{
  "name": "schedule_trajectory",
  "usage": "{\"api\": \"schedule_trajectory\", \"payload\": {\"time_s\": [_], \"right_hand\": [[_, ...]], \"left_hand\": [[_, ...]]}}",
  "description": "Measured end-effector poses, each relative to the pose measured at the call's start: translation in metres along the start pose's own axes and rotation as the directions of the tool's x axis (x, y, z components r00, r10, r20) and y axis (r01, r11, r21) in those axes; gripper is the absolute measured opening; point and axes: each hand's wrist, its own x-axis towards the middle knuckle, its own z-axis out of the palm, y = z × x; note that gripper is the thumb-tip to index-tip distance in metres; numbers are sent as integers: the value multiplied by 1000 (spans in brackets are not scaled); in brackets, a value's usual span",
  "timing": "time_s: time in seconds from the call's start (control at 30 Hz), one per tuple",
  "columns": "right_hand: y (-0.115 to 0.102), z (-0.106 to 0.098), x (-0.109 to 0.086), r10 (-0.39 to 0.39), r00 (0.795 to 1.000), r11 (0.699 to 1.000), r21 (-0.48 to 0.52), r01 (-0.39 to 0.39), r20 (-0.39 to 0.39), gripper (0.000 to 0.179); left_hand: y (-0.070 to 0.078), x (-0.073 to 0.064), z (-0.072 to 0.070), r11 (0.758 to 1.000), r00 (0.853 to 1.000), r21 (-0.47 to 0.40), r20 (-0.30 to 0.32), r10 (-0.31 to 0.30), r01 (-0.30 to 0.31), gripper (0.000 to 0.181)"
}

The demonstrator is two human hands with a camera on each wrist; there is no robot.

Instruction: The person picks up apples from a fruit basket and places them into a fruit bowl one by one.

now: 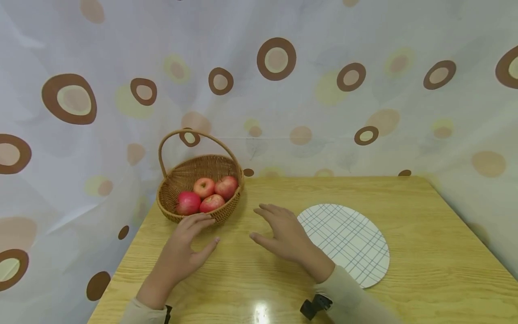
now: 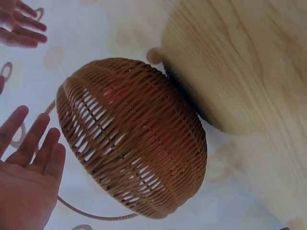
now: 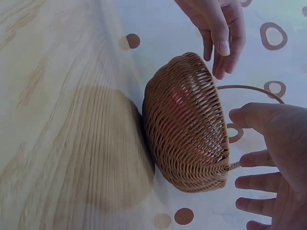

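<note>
A brown wicker basket (image 1: 228, 211) with a tall arched handle (image 1: 198, 131) stands at the table's back left. Several red apples (image 1: 188, 203) lie inside it; through the weave of the basket (image 2: 134, 139) they show as red patches in the left wrist view. My left hand (image 1: 182, 252) hovers at the basket's near side, fingers extended, its fingertips overlapping the rim in the head view. To the right of the basket, my right hand (image 1: 283, 231) is held over the table with fingers spread and thumb apart. Neither hand holds anything.
A round white placemat (image 1: 348, 243) with a blue grid pattern lies on the wooden table (image 1: 425, 243), partly behind my right forearm. Patterned cloth (image 1: 315, 103) with brown rings hangs behind the table and along both sides.
</note>
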Motion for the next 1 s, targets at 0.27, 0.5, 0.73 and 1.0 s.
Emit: {"api": "schedule_trajectory", "payload": {"time_s": [0.27, 0.5, 0.73, 1.0], "right_hand": [[-11, 5, 16, -47, 998, 999, -2, 47, -50, 66], [-16, 11, 28, -1, 1000, 1000, 10, 1, -15, 72], [-20, 20, 39, 16, 999, 999, 35, -15, -43, 80], [-29, 28, 52, 94, 996, 996, -6, -94, -2, 90]], "left_hand": [[-19, 6, -14, 996, 999, 90, -45, -14, 18, 66], [-44, 5, -27, 975, 997, 205, -33, -74, 79, 76], [-60, 8, -41, 954, 983, 247, 22, -180, 169, 92], [-86, 28, -49, 951, 983, 261, 30, -182, 168, 75]]}}
